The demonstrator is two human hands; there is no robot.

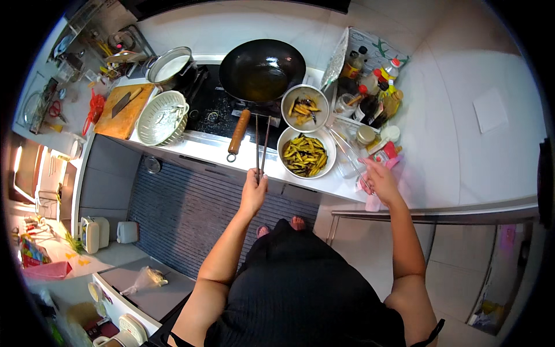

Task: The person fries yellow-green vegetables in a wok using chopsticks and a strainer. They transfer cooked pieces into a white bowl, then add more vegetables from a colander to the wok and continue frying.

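Observation:
My left hand (255, 191) grips a pair of long chopsticks (262, 143), their tips spread apart near the stove's front. In my right hand (380, 180) is the wire handle of a round metal skimmer (288, 106). Several browned strips of food, perhaps eggplant (305, 107), lie in the skimmer. It is held over the far rim of a white bowl (331, 161), which is heaped with more fried strips (305, 155). Left of the skimmer, a black wok (236, 71) with a wooden handle (239, 134) sits on the burner, with what looks like oil at its bottom.
A pale plastic colander (145, 126) and a cutting board (110, 122) with a cleaver (123, 104) stand on the left. Behind them is a lidded pot (173, 67). Sauce bottles (370, 82) and jars (365, 134) crowd the right counter. A ribbed mat (173, 204) covers the floor.

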